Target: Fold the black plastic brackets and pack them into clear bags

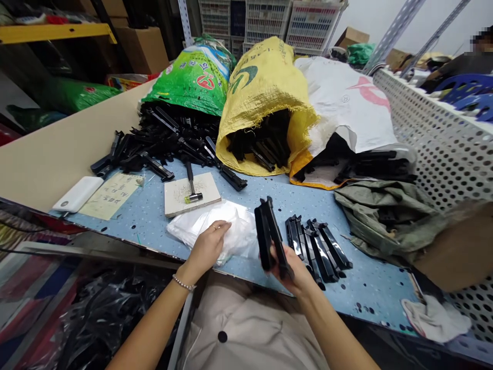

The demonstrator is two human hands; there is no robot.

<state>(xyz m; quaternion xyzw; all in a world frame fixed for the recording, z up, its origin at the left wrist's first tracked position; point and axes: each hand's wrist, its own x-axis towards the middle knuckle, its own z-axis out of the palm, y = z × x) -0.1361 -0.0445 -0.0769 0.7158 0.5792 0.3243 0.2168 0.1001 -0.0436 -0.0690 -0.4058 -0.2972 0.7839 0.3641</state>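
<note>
Black parts, apparently two side by side, are in the right hand, raised above the near edge of the blue workbench. Its fingers are wrapped around their lower end. Their long axis tilts upward, the free end pointing toward the far edge and slightly left. Beside them, toward the left end, lie the clear plastic bags; the left hand is nearer these, fingers drawn together on the thin, crinkled film, though I cannot tell whether they pinch it.

Just right of the held pieces, a row of similar parts, glossy, slim and channel-shaped, lies slanted. Behind the bags, a mallet rests on a flat, pale block. Toward the far edge slump a green sack, a yellow sack with a frayed woven mouth and a white sack, dark pieces at their openings. Rumpled grey-green cloth lies toward the right end.
</note>
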